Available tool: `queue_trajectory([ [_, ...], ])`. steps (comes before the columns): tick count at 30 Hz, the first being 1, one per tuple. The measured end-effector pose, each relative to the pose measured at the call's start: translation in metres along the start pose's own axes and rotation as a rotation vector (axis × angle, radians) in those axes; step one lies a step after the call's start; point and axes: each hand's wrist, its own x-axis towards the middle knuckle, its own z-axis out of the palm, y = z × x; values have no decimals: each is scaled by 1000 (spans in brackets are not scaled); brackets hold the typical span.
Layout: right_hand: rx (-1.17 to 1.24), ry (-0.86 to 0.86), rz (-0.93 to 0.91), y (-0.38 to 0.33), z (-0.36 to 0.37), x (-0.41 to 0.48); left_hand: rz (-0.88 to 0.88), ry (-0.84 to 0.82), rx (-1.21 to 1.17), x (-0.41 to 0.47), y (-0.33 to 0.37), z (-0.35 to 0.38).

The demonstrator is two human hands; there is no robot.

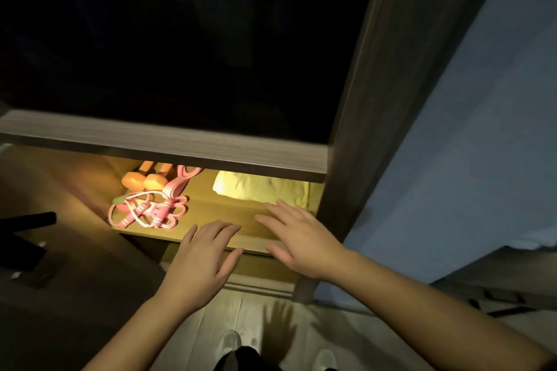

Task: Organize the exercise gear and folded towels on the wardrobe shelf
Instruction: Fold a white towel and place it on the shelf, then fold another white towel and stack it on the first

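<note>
Looking down into a wardrobe lit from inside

On the shelf [211, 214], at its left end toward the back, two orange dumbbells [144, 181] side by side, their far ends hidden by the board above [162, 141]

Just in front of them, near the left front corner, a tangle of pink rope [144, 215] with its handles, lying against a pink stretch band [177, 187] that runs back beside the dumbbells and under that same board

At the right end, close to the back and up against the side panel [376, 99], a folded yellow towel [259, 187], its rear part also cut off by the board above

Over the front edge near the middle, the left hand [202, 256], flat, fingers straight, grasping nothing

Over the right half of the shelf, the right hand [298, 238], fingers spread and released, tips right at the towel's front edge; touching or not, impossible to tell

Between the rope and the towel, bare wood

Beyond the side panel, a blue wall [467, 159]; at the far left, something black [27, 220], too dark to make out; below, floorboards, two pale shoes [230, 340] and the shadow of a hand
</note>
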Motion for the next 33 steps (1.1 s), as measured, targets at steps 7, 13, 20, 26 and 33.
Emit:
queue_trajectory([
  [7, -24, 58, 8, 41, -47, -64, 151, 11, -25, 24, 82, -7],
  [13, -9, 77, 136, 71, -40, -116, 271, -54, 60, 39, 118, 6],
  [20, 16, 146, 272, 125, -41, -183, 391, -115, 56, 51, 191, 33],
  [26, 8, 147, 319, 207, -46, -259, 423, -99, 58, 81, 289, 94],
  [33, 54, 131, 374, 320, -64, -370, 340, -161, -46, 90, 421, 170],
])
